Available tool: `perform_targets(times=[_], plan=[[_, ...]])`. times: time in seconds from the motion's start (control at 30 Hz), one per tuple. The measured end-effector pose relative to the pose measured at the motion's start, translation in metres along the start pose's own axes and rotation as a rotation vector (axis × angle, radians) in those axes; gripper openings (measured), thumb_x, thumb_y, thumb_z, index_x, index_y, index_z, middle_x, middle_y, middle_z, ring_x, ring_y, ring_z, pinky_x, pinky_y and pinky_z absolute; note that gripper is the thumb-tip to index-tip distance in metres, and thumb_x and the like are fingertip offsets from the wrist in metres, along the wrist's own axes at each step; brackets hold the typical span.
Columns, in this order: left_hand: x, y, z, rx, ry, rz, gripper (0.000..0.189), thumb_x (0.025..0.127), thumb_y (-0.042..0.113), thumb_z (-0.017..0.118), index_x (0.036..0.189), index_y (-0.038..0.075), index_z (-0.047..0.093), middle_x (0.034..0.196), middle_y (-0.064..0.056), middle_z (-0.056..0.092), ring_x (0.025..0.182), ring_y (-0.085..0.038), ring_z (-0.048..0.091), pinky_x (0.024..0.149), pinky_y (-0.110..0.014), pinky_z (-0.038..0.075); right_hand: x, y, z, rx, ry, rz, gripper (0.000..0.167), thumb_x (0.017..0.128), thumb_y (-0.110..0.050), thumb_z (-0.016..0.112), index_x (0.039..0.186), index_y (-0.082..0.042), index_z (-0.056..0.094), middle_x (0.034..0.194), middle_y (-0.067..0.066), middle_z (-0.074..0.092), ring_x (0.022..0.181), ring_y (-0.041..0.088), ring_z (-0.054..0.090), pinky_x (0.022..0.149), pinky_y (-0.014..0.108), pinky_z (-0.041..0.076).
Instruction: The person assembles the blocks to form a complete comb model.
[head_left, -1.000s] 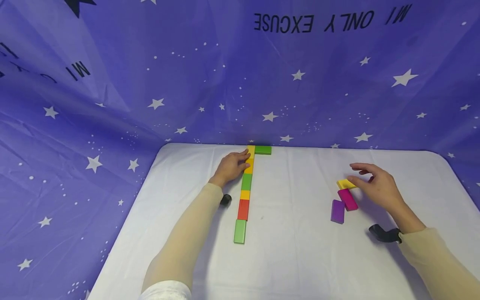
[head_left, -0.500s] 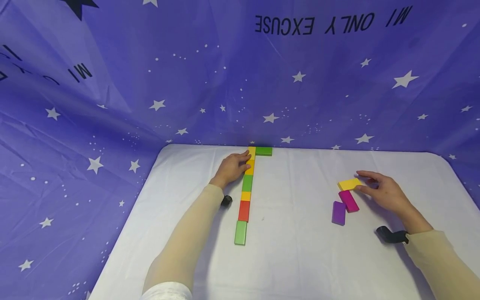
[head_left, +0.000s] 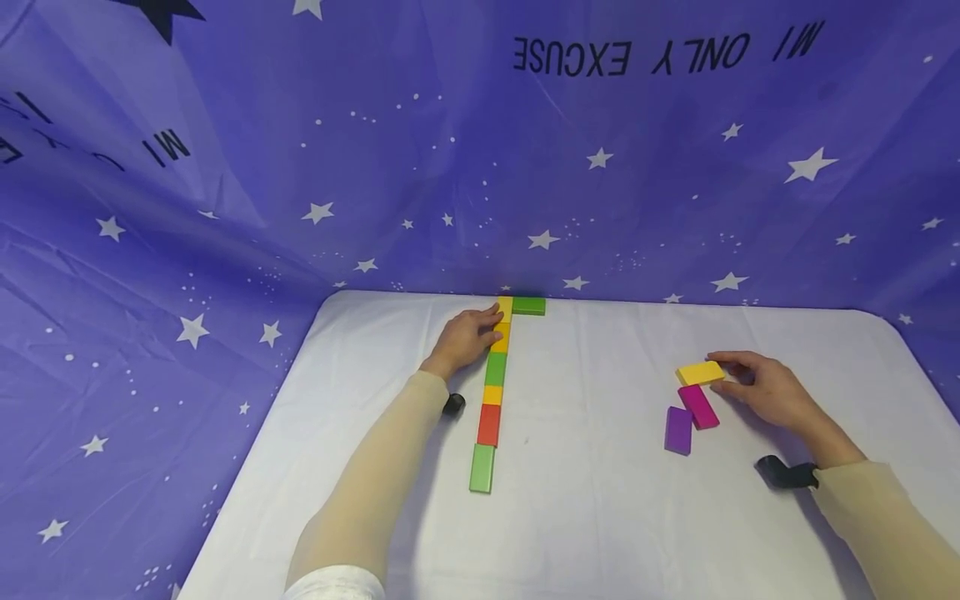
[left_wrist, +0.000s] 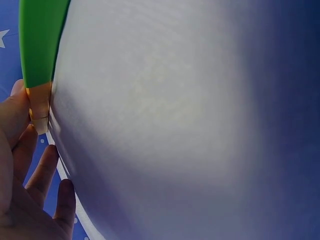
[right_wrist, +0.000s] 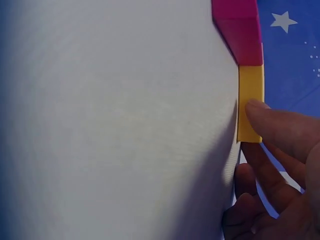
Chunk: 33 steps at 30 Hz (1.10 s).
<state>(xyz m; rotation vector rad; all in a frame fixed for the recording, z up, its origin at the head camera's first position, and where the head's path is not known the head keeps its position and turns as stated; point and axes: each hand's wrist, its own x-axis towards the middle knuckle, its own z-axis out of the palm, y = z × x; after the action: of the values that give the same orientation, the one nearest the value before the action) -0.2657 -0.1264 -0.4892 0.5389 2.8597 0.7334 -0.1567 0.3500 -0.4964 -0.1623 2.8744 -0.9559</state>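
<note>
My left hand [head_left: 463,340] rests at the far end of a row of blocks, its extended fingertips touching the yellow block [head_left: 502,337] and the one beyond it. Nearer along that row lie a green block [head_left: 496,369], a small yellow block [head_left: 492,395], a red block [head_left: 488,425] and a light green block [head_left: 482,468]. On the right, my right hand [head_left: 772,389] pinches a yellow block [head_left: 697,373] by its right end, thumb [right_wrist: 280,127] against its side. A magenta block [head_left: 698,406] sits right by it, with a purple block [head_left: 678,431] beside that.
A dark green block [head_left: 529,306] lies crosswise at the far end of the row, by the table's back edge. Behind the white-covered table [head_left: 585,500] hangs a blue cloth [head_left: 540,183] with stars. Black wrist-worn pieces [head_left: 783,473] stick out near both hands.
My right hand has drawn back to the right from over the yellow block and now has its thumb and finger at the block's right end. The left hand has stayed in place.
</note>
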Motion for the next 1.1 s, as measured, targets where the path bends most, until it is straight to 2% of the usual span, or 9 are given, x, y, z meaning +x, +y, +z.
perform_targets(times=[0.17, 0.27, 0.63, 0.87, 1.1], plan=[[-0.0008, -0.0007, 0.0012, -0.001, 0.008, 0.016, 0.047, 0.100, 0.028, 0.064, 0.145, 0.016, 0.054, 0.156, 0.008, 0.043, 0.141, -0.023, 0.043, 0.120, -0.040, 0.029, -0.0007, 0.0017, 0.0008, -0.004, 0.018, -0.007, 0.048, 0.092, -0.017, 0.074, 0.134, 0.001, 0.059, 0.124, 0.029, 0.061, 0.106, 0.041, 0.057, 0.086, 0.056, 0.048], [-0.0012, -0.0008, 0.0017, -0.005, 0.011, 0.025, 0.047, 0.100, 0.028, 0.064, 0.145, 0.016, 0.055, 0.155, 0.007, 0.043, 0.141, -0.024, 0.043, 0.120, -0.040, 0.029, -0.0012, 0.0000, 0.0005, -0.004, 0.025, -0.009, 0.047, 0.092, -0.017, 0.075, 0.132, 0.002, 0.060, 0.121, 0.028, 0.062, 0.104, 0.040, 0.057, 0.085, 0.055, 0.048], [-0.0044, -0.0018, 0.0016, -0.006, 0.024, 0.028, 0.047, 0.099, 0.028, 0.065, 0.144, 0.015, 0.056, 0.155, 0.005, 0.044, 0.140, -0.025, 0.044, 0.119, -0.041, 0.030, -0.0007, -0.0029, 0.0010, -0.017, 0.019, 0.026, 0.047, 0.090, -0.021, 0.077, 0.128, 0.003, 0.061, 0.109, 0.021, 0.062, 0.093, 0.032, 0.055, 0.075, 0.039, 0.045], [-0.0036, -0.0017, 0.0033, 0.001, 0.028, 0.031, 0.047, 0.099, 0.029, 0.065, 0.143, 0.015, 0.056, 0.155, 0.007, 0.044, 0.140, -0.024, 0.044, 0.119, -0.041, 0.030, -0.0022, -0.0036, 0.0018, -0.017, 0.039, 0.040, 0.049, 0.090, -0.025, 0.077, 0.128, 0.003, 0.061, 0.106, 0.019, 0.063, 0.092, 0.031, 0.055, 0.074, 0.038, 0.044], [-0.0021, -0.0002, 0.0029, 0.012, 0.028, 0.034, 0.047, 0.100, 0.028, 0.065, 0.144, 0.015, 0.056, 0.155, 0.007, 0.044, 0.139, -0.023, 0.045, 0.119, -0.040, 0.030, -0.0026, -0.0074, 0.0018, -0.007, 0.090, 0.017, 0.048, 0.091, -0.028, 0.077, 0.127, 0.000, 0.062, 0.102, 0.015, 0.065, 0.090, 0.029, 0.056, 0.071, 0.034, 0.042]])
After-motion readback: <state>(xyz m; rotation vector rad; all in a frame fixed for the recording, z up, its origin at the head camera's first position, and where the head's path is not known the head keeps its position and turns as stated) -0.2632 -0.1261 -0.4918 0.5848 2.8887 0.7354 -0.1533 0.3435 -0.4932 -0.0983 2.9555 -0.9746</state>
